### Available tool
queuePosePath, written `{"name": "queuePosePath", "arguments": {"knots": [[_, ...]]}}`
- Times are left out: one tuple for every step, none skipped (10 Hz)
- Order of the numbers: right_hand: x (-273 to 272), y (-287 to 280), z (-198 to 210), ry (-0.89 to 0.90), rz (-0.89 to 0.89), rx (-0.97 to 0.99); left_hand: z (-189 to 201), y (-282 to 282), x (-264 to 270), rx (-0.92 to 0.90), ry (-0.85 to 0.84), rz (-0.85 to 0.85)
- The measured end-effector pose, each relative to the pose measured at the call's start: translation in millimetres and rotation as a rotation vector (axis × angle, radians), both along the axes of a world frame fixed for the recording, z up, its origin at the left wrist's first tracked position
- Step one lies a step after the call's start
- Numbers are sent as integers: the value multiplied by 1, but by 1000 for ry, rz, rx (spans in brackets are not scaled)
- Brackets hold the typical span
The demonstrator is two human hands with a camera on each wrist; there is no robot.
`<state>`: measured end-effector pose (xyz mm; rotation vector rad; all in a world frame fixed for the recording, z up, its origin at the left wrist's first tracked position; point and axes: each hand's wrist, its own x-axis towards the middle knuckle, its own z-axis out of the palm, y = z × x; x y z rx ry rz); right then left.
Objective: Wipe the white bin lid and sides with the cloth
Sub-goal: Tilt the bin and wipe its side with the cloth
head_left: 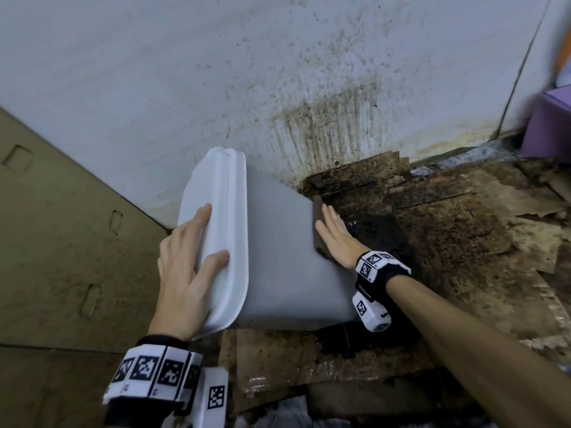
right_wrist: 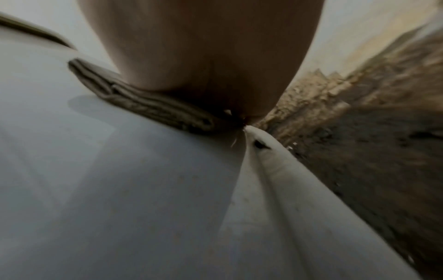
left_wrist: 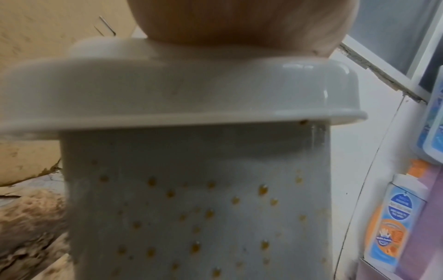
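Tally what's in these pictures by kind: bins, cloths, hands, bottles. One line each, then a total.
Bins: 1, the white bin with its lid
Cloths: 1, the brown cloth
Hands: 2, left hand and right hand
Bottles: 2, orange-and-blue bottle and blue bottle
Total: 6

A white bin [head_left: 278, 257] stands tilted in a corner. Close behind it is a stained wall [head_left: 278, 72], and a cardboard panel [head_left: 61, 227] closes off the left. The left hand [head_left: 185, 261] covers the lid [head_left: 222, 230]. The right hand [head_left: 335, 239] presses a folded cloth [head_left: 317, 225] flat on the bin's right side. Right of the bin, littered floor [head_left: 463, 227] lies open as far as a purple box [head_left: 550, 128].
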<state>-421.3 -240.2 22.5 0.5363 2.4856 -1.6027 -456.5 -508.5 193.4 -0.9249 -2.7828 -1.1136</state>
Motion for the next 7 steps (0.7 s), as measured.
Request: {"name": "queuePosePath", "arguments": {"knots": [[6, 1, -6, -26, -41, -35, 0, 2, 1, -3, 5, -3], [3, -6, -12, 44, -34, 69, -1, 2, 0, -6, 14, 6], [3, -14, -8, 125, -62, 141, -1, 2, -1, 1, 0, 27], [2, -30, 5, 221, -53, 175, -1, 5, 1, -2, 8, 34], [3, -53, 37, 298, -11, 138, -1, 6, 2, -3, 20, 21], [7, -78, 71, 301, 30, 19, -1, 8, 2, -22, 36, 23], [15, -99, 88, 393, 18, 11, -1, 9, 4, -37, 54, 15]]}}
